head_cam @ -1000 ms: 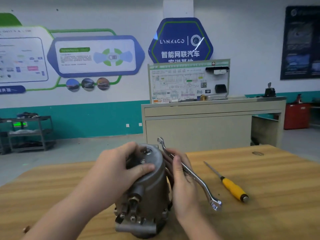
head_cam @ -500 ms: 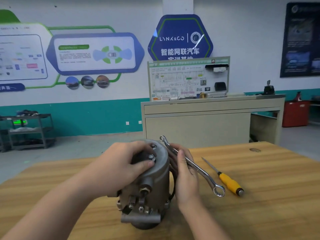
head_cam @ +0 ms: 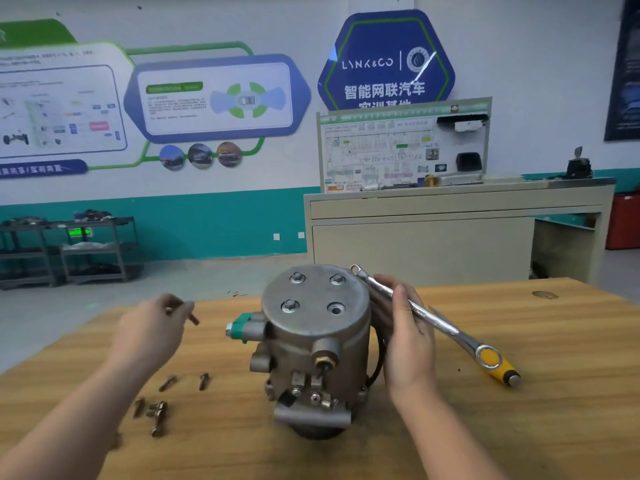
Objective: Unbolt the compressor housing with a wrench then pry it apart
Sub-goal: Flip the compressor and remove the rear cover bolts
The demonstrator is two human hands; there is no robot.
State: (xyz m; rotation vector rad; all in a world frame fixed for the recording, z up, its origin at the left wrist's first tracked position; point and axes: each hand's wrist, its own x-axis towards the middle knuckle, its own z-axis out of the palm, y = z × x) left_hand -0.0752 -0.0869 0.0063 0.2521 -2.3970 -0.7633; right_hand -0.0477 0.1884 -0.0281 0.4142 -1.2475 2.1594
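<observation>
**Wooden bench, compressor upright, one bolt out**

Wood-grain table (head_cam: pixel 485 427) fills the lower view, its near and side edges cut off. Beyond it stand a beige cabinet (head_cam: pixel 450 233) carrying a wiring board (head_cam: pixel 398 150), and dark shelving (head_cam: pixel 69 251) against the teal-banded wall.

Centre on the table stands the grey compressor (head_cam: pixel 311 341), end cap up: three bolt heads seated, the fourth hole bare. The right hand (head_cam: pixel 408 341) rests against its right side, thumb pinning the wrench (head_cam: pixel 426 315) across straight fingers. The wrench's ring end overlaps and partly hides the yellow-handled screwdriver (head_cam: pixel 498 367).

The left hand (head_cam: pixel 152 327), apart from the housing, pinches a blurred bolt (head_cam: pixel 192 318) at its fingertips. Loose bolts (head_cam: pixel 159 410) lie below it, hard to count.
</observation>
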